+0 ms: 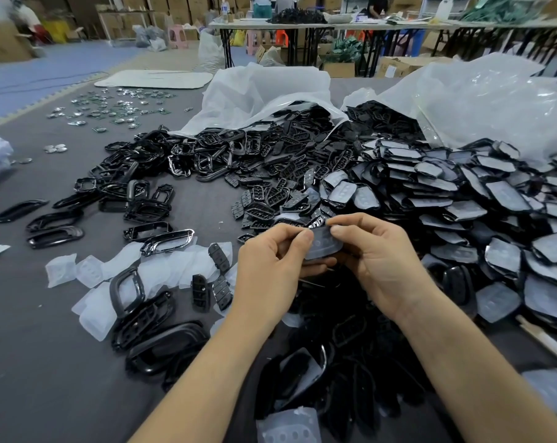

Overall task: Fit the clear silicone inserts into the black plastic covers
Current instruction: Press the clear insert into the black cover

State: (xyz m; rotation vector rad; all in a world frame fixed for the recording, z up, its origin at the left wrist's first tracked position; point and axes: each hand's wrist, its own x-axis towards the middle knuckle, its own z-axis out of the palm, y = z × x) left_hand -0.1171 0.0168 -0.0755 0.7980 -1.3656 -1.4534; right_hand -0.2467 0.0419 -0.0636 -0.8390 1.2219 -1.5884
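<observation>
Holding one workpiece between them, the left hand (270, 260) and the right hand (376, 260) meet above the grey table (46, 362). The workpiece is a black plastic cover (323, 262) with a clear silicone insert (325, 243) lying across its upper face. The left thumb and forefinger are pinched closed on the near-left edge of the insert; the right thumb and forefinger are pinched closed on its upper right corner. The remaining fingers of both hands curl under the cover and support it from below. Whether the insert is fully seated in the cover cannot be determined — the fingers hide its edges.

All positions below are given relative to the held cover.

- Right and beyond: a large heap of finished covers (494, 212), each showing a pale insert face, spreading from the mouth of a clear plastic bag (494, 100).
- Directly beyond: a pile of small black button frames (270, 193), spilling from a white plastic bag (264, 91).
- Left and beyond: loose glossy black shells (136, 193), scattered singly and in clumps.
- Left and nearer: a loose group of unused clear inserts (94, 302) lying flat on the table, with several black parts resting on top of them.
- Directly below, toward the viewer: a dark heap of mixed black parts (334, 378) between the two forearms.
</observation>
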